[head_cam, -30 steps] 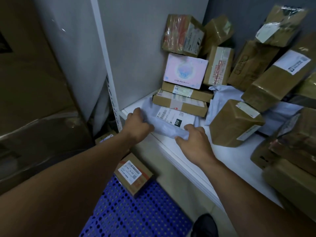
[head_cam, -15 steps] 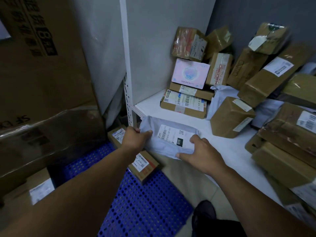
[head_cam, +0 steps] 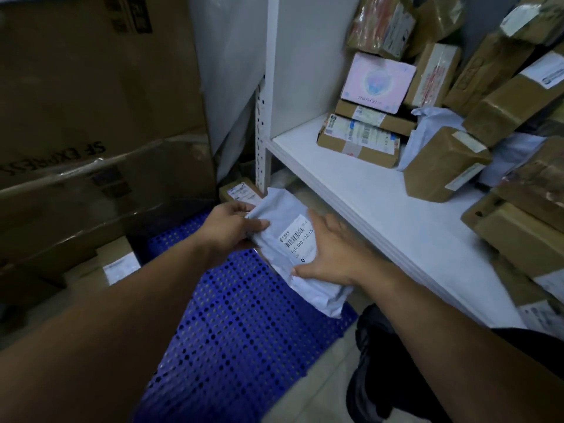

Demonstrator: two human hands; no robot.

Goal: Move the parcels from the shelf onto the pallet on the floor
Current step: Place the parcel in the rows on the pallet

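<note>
A soft grey mailer bag (head_cam: 287, 218) with a barcode label hangs in the air, off the white shelf (head_cam: 366, 193) and above the blue perforated pallet (head_cam: 238, 325). My left hand (head_cam: 227, 228) grips its left edge and my right hand (head_cam: 332, 251) holds its right side. On the shelf lie several brown taped parcels (head_cam: 442, 163) and a pink printed box (head_cam: 378, 82). A small labelled carton (head_cam: 242, 190) rests on the pallet's far end, partly hidden behind the bag.
A large brown carton (head_cam: 91, 102) wrapped in clear film stands to the left of the pallet. A smaller labelled box (head_cam: 119, 267) lies at its foot. The white shelf post (head_cam: 262, 141) rises behind the bag. My black shoe (head_cam: 375, 340) is on the tiled floor.
Both hands have pulled the grey mailer off the shelf edge and carried it left and down over the pallet. The view has turned left toward the floor.
</note>
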